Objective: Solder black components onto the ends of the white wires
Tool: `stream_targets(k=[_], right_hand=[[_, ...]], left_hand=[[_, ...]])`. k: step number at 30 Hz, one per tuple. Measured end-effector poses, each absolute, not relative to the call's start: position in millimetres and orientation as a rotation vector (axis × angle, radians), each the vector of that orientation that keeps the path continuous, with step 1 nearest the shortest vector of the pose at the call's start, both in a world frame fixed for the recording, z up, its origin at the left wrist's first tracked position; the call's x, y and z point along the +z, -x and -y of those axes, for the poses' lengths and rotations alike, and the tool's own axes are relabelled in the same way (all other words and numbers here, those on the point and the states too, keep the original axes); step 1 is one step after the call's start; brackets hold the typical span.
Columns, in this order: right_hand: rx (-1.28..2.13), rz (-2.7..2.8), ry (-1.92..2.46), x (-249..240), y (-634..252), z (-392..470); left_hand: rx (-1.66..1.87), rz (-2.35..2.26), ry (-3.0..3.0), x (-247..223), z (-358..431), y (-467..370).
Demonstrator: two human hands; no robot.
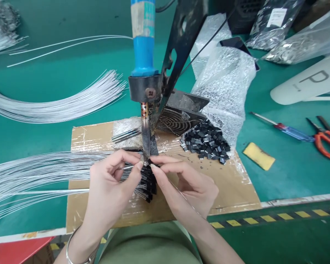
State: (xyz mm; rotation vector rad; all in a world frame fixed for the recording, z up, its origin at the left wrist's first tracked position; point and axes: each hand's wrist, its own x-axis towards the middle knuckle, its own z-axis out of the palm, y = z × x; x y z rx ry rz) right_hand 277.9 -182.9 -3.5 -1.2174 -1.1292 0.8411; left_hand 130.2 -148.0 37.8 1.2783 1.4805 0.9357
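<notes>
Your left hand (112, 190) is pinching a thin wire, your right hand (187, 183) a solder strand; fingertips are nearly meeting beneath the soldering iron (145, 135). Right of them, a clear plastic bag (225, 84) is lying beside small black pieces (206, 141); another bag (297, 46) is holding metallic parts.

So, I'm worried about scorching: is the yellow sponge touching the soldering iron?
No, the yellow sponge lies on the green tabletop, to the right of the soldering iron.
</notes>
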Motion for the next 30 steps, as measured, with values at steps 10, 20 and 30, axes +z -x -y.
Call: stream_targets(k=[10,20,30], right_hand=[[0.805,1.146,1.217,-2.9,-277.2,182.9],[0.804,1.146,1.199,-3.4,-276.3,182.2],[0.901,1.125,1.203,-3.0,-276.7,185.3]], left_hand=[[0.932,-1.501,-1.309,38.1,148.5,-129.7],[0.931,-1.483,-1.281,37.5,149.2,-128.2],[0.88,-1.465,-1.242,34.0,150.7,-125.8]])
